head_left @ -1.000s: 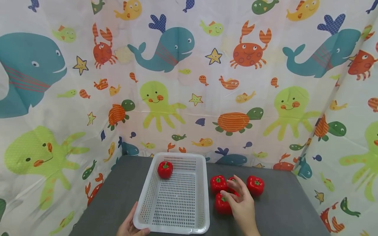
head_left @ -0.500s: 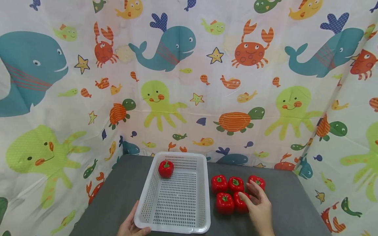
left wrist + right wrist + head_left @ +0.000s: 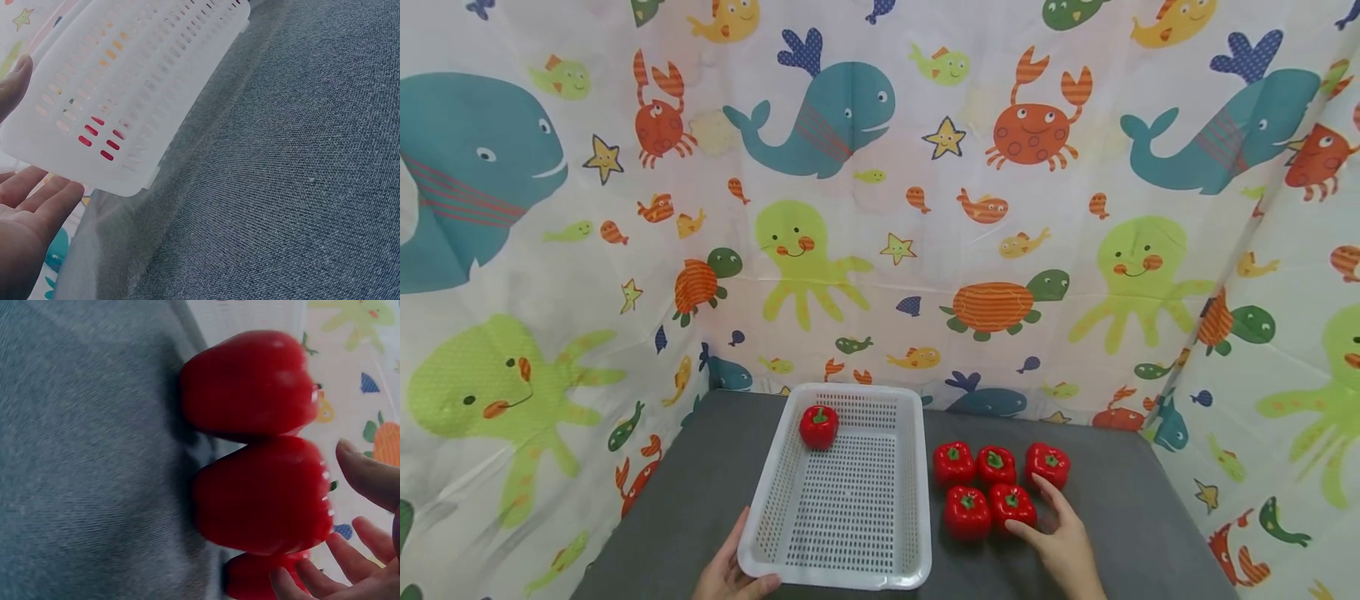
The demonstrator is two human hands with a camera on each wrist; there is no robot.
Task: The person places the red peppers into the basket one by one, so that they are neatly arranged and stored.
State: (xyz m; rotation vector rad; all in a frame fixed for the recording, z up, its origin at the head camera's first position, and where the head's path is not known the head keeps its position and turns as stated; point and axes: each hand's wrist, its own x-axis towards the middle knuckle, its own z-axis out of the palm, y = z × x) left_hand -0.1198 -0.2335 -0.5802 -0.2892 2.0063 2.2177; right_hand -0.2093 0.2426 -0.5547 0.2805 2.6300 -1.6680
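Note:
A white perforated plastic basket [image 3: 835, 575] stands on the dark table, with one red bell pepper [image 3: 818, 427] in its far left corner. My left hand [image 3: 732, 571] holds the near left corner, thumb by the front rim and fingers along the side; the left wrist view shows the thumb [image 3: 14, 87] and fingers on either side of that corner. To the right of the basket, several red bell peppers sit in a cluster. My right hand [image 3: 1060, 537] is spread beside the near right pepper [image 3: 1012, 507]. In the right wrist view its thumb [image 3: 369, 472] stands apart from that pepper [image 3: 262, 497].
Close to my right fingers is the far right pepper [image 3: 1047, 464]. Other peppers, the near left one [image 3: 967, 512] among them, sit against or beside each other. A curtain with sea animals [image 3: 880, 275] rises behind the grey table [image 3: 1150, 533] and along both sides.
My right hand has moved right, from over the cluster to the near right pepper, and its fingers have lowered beside it. The left hand stays at the basket's corner.

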